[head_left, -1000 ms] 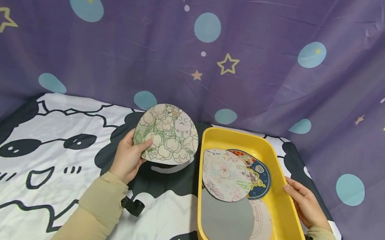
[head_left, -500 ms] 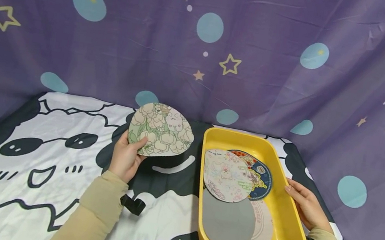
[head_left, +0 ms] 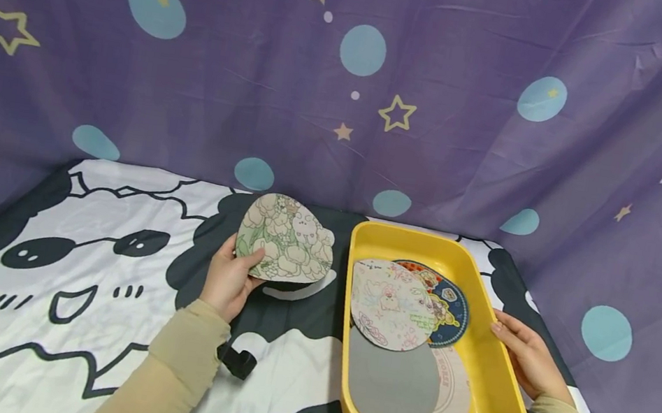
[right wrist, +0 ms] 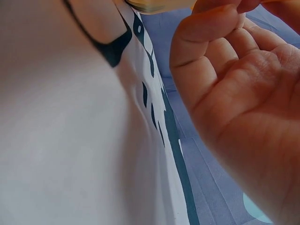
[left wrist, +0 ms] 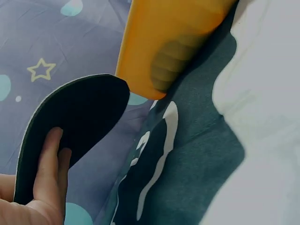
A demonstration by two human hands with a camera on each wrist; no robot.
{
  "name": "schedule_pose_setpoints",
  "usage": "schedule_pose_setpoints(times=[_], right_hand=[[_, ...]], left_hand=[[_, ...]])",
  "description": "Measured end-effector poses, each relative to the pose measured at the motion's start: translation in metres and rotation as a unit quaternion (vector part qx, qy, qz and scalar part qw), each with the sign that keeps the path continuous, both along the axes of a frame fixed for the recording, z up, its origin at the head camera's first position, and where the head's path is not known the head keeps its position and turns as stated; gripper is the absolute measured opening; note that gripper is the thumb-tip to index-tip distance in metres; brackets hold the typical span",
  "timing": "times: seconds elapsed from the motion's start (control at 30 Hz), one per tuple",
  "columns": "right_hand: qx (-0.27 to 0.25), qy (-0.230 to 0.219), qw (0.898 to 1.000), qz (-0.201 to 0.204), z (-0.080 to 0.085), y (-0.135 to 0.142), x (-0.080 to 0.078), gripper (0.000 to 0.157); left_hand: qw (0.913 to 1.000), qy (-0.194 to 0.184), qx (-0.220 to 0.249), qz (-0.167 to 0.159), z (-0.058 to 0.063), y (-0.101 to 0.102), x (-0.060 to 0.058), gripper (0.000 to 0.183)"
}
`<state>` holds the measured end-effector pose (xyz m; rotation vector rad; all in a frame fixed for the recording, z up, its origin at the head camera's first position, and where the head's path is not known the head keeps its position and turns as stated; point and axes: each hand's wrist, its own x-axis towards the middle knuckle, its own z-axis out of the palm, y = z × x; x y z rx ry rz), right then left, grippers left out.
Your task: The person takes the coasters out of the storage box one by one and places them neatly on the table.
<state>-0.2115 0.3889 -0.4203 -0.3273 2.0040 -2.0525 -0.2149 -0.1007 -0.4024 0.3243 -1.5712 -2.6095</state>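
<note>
Flower-print mat (head_left: 286, 241) is held up over a cloth-covered surface, to the left of a yellow tray and apart from it. Behind everything hangs a purple curtain (head_left: 233, 44) printed with stars and pale blue ovals. Below it spreads the white cloth (head_left: 117, 325), with large black cartoon shapes. On the cloth stands the yellow tray (head_left: 497, 399), holding four round mats: a gray mat (head_left: 391, 388) overlaps a pink mat (head_left: 452, 403) at the near end, while a pale mat with line drawings (head_left: 389, 306) overlaps both the gray one and a blue mat (head_left: 453, 322) farther back. Beige sleeves (head_left: 184, 348) cover both forearms.

The left hand (head_left: 230, 282) clamps the flower-print mat at its lower left edge. Its thumb (head_left: 251, 259) lies across the printed face; from the left wrist, two fingers (left wrist: 48, 164) are seen stretched against the dark back, so the edge sits between thumb and fingers, and most of the mat extends beyond the fingertips, tilted and slightly bowed. The right hand (head_left: 529, 354) grips the tray's right rim with its fingers curled. Smallest is a black object (head_left: 237, 361) at the left wrist.
</note>
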Motion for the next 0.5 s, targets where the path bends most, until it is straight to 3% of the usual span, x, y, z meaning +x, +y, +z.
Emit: schedule_pose_setpoints(times=[0.23, 0.5], right_hand=[[0.002, 0.012, 1.0, 0.007, -0.0007, 0.0003, -0.0005, 0.032], [0.001, 0.01, 1.0, 0.009, -0.0008, 0.0001, -0.0009, 0.032]], left_hand=[[0.9992, -0.015, -0.02, -0.032, -0.0022, 0.0048, -0.0001, 0.056], [0.9977, -0.023, -0.042, -0.048, -0.0018, 0.0085, -0.0002, 0.057]])
